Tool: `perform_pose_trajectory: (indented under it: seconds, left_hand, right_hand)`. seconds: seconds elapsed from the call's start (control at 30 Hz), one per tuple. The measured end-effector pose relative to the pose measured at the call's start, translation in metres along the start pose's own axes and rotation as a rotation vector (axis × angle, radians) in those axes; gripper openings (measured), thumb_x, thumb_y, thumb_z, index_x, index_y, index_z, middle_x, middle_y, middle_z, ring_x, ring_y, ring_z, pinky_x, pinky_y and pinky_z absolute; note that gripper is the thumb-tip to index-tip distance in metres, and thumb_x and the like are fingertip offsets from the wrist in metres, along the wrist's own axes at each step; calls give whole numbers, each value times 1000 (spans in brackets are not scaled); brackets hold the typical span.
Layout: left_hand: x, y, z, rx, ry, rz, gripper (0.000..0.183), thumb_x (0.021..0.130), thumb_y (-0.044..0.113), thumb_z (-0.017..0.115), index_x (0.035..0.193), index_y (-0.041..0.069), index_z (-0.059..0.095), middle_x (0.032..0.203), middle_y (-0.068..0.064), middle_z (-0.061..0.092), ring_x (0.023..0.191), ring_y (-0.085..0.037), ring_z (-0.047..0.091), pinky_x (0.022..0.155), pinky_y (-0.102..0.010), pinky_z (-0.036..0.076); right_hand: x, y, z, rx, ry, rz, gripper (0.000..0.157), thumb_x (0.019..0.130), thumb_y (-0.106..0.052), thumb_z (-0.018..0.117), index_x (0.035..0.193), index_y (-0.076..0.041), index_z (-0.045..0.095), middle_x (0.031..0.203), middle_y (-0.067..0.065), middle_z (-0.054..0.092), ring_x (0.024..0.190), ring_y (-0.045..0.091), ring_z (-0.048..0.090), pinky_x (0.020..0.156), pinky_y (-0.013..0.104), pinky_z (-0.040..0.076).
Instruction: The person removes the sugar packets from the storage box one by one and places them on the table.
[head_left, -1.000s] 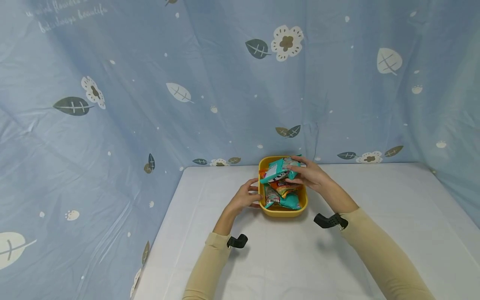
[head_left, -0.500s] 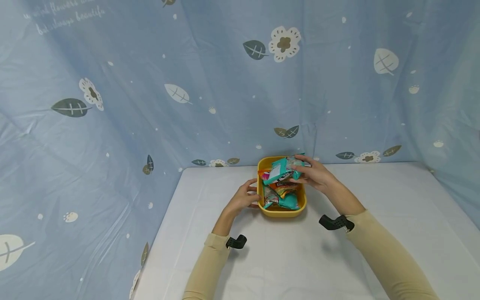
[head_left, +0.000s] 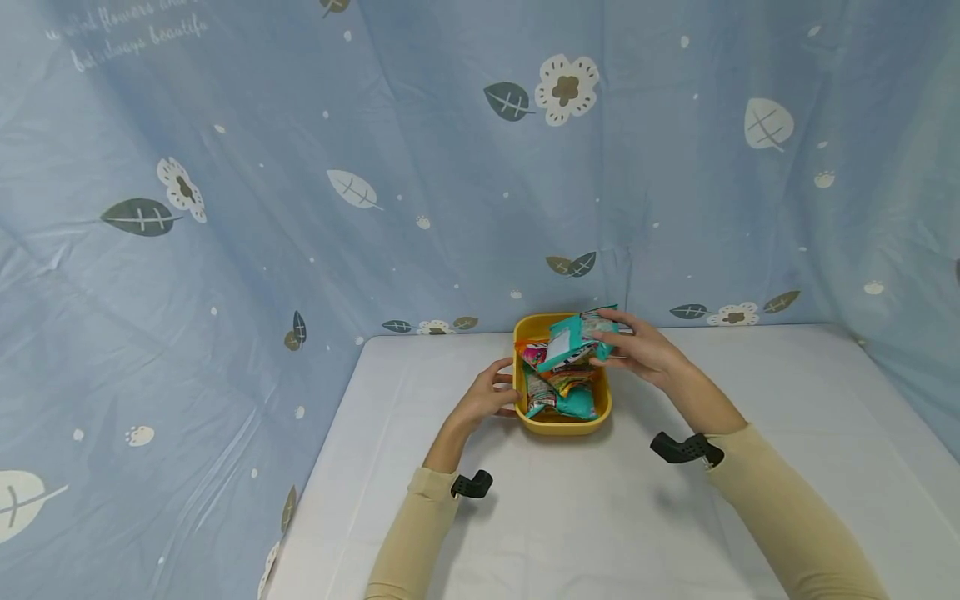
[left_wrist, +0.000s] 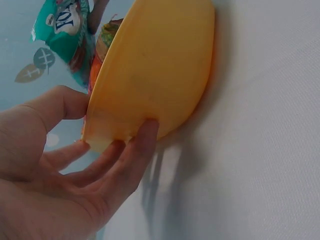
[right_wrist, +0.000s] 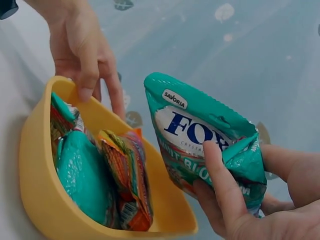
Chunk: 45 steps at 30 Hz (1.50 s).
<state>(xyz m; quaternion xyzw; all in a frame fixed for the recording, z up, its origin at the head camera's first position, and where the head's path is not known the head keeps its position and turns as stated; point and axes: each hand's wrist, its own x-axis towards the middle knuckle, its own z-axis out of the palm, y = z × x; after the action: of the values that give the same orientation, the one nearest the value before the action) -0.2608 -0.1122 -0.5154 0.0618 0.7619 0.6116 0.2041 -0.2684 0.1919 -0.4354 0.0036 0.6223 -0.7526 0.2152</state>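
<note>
My right hand (head_left: 647, 353) grips a teal candy bag (right_wrist: 186, 131) lettered "FOX" by one end, fingers and thumb wrapped about it. In the head view the bag is tilted over the right back part of a yellow plastic basin (head_left: 564, 428). On the left side, my left hand (left_wrist: 75, 165) holds the basin's rim, with the thumb over the edge and the fingers against the outer wall. Inside the basin lie another teal bag (right_wrist: 82, 175) and an orange patterned bag (right_wrist: 129, 180). Part of the basin's inside is hidden beneath the held bag.
The basin stands on a white-covered table (head_left: 540, 517), near its back edge. Behind and to the left hangs a blue curtain (head_left: 450, 125) printed with leaves and flowers. Black wrist cameras sit on the left wrist (head_left: 472, 484) and the right wrist (head_left: 686, 448).
My right hand has drawn the teal candy bag to the right and slightly back, uncovering more of the orange bag's pink end. The left hand stays on the basin's rim.
</note>
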Motion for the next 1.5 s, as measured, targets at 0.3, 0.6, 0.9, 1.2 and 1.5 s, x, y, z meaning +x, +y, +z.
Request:
perform_pose_trajectory:
  seconds: [0.3, 0.6, 0.9, 1.2, 1.5]
  left_hand:
    - [-1, 1, 0, -2, -10, -3, 73, 89, 5, 65, 152, 20, 33, 136, -22, 48, 105, -28, 63, 75, -41, 64]
    - [-2, 2, 0, -4, -14, 2, 73, 90, 5, 64, 153, 19, 32, 137, -23, 48, 103, -26, 63, 75, -41, 64]
    - [-1, 1, -1, -11, -15, -6, 74, 90, 6, 64, 154, 19, 30, 139, -24, 46, 106, -28, 63, 76, -42, 64]
    - [-1, 2, 0, -12, -9, 0, 73, 89, 6, 65, 153, 20, 32, 138, -22, 48, 106, -28, 63, 77, -42, 64]
    - [0, -1, -1, -18, -13, 1, 72, 89, 6, 65, 153, 20, 32, 137, -23, 48, 107, -29, 63, 77, -42, 64]
  right_hand:
    - [-7, -1, -7, -14, -10, -2, 72, 99, -16, 59, 158, -17, 17, 142, 18, 32, 102, 17, 65, 100, 42, 54]
    - [-14, -3, -16, -23, 2, -8, 73, 98, -15, 60, 157, -17, 18, 133, 16, 37, 97, 16, 68, 91, 36, 60]
    - [-21, -4, -25, -14, -3, -17, 75, 96, -16, 63, 157, -18, 20, 131, 14, 39, 94, 16, 68, 97, 42, 56]
    - [-30, -4, -35, -30, -21, -34, 74, 97, -16, 61, 157, -19, 19, 130, 11, 42, 100, 20, 68, 92, 38, 59]
    - [-35, 1, -47, 0, -21, -57, 74, 97, -13, 61, 158, -18, 19, 127, 7, 46, 97, 18, 68, 94, 43, 57]
